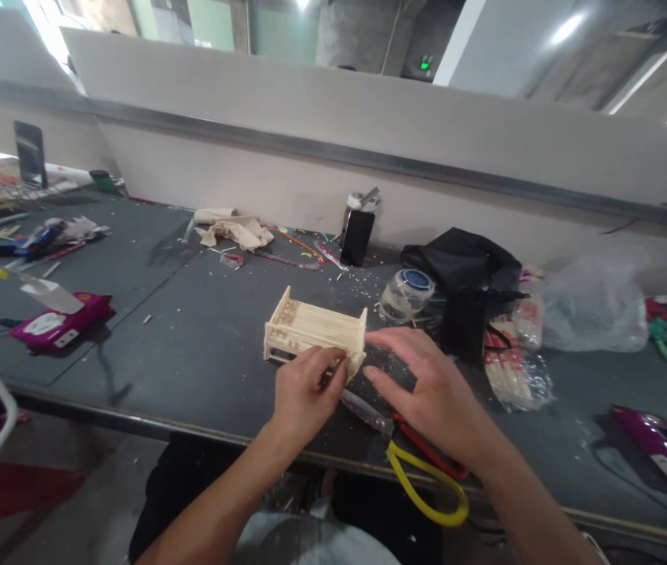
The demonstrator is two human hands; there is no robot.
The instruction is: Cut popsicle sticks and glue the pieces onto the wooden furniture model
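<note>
A small pale wooden model bed (314,328) made of thin sticks stands on the dark grey table (192,337). My left hand (304,392) is curled at its near right corner, fingers pinched against the frame. My right hand (428,384) hovers just right of the model with fingers stretched out flat, touching or nearly touching its end. Scissors with yellow and red handles (421,471) lie under my right wrist at the table's front edge.
A clear jar (405,297), black bag (463,263), bundled sticks in plastic (513,353) and a clear plastic bag (595,306) sit to the right. Magenta glue guns (60,322) (660,447) lie left and right. Cloth (233,229) and a black container (357,231) stand behind.
</note>
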